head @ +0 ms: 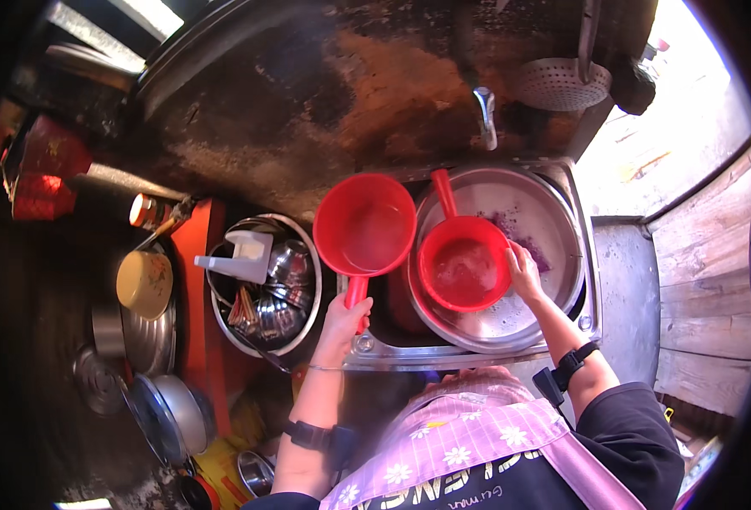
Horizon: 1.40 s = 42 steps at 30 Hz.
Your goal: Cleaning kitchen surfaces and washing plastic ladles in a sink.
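My left hand [345, 324] grips the handle of a red plastic dipper [364, 223], held level over the left side of the sink. A second red plastic dipper [465, 262] has my right hand [524, 271] at the right side of its rim; its handle points up and away from me. That dipper holds some sudsy liquid and is over a wide metal basin [576, 255], which holds cloudy, foamy water with dark purple bits. The basin sits in a stainless steel sink [452, 363].
A metal faucet [487, 118] sticks out beyond the basin, and a perforated metal skimmer [563, 84] hangs at the upper right. Left of the sink stands a pot [315, 299] of metal bowls [280, 315], chopsticks and a light plastic dipper [248, 255]. An orange-red panel [191, 306] is beyond it.
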### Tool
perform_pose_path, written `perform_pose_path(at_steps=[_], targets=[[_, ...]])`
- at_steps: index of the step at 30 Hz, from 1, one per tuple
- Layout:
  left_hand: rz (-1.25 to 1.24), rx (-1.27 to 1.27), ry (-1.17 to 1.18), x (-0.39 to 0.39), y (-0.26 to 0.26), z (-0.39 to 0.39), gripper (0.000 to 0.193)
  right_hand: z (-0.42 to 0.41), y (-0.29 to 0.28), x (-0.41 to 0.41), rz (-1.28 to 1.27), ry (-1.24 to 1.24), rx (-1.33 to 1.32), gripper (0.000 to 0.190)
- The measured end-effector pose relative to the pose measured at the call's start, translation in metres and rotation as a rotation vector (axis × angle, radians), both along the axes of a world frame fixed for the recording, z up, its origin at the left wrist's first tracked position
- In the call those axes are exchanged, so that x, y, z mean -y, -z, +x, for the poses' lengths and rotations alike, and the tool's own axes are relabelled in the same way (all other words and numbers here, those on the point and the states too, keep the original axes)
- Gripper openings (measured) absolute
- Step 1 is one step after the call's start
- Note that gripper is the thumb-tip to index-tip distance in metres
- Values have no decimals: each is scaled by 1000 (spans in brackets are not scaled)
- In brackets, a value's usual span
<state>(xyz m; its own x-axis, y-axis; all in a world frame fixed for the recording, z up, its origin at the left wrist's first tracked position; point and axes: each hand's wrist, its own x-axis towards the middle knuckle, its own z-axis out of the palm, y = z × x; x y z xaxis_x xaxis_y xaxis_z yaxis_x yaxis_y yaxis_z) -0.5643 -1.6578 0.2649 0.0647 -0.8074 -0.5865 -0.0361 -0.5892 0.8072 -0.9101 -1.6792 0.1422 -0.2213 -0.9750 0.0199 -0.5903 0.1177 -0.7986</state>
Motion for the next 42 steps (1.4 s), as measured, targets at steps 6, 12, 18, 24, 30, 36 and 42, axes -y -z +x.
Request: perform_pose_path(at_steps=[6, 12, 18, 24, 30, 36, 42], targets=[[5, -22, -24, 21, 7, -12, 18, -31, 2, 7, -39, -49, 105, 33], [-6, -40, -35, 31, 13, -11, 19, -54, 19, 26, 61, -5, -237, 44], [48, -56, -58, 37, 6, -11, 23, -52, 34, 34, 166, -97, -318, 58], [53, -66, -64, 39, 1, -20, 28, -57, 56, 38, 333, -9, -460, 63], [47, -95, -170, 32, -4, -18, 37, -65, 27, 37, 425, -112, -290, 45], [-23, 47, -194, 4, -15, -3, 61, -100, 35, 36, 258, -165, -175, 41], [-111, 76, -442, -84, -27, 66, 34, -84, -111, 22, 294, -390, -905, 41]])
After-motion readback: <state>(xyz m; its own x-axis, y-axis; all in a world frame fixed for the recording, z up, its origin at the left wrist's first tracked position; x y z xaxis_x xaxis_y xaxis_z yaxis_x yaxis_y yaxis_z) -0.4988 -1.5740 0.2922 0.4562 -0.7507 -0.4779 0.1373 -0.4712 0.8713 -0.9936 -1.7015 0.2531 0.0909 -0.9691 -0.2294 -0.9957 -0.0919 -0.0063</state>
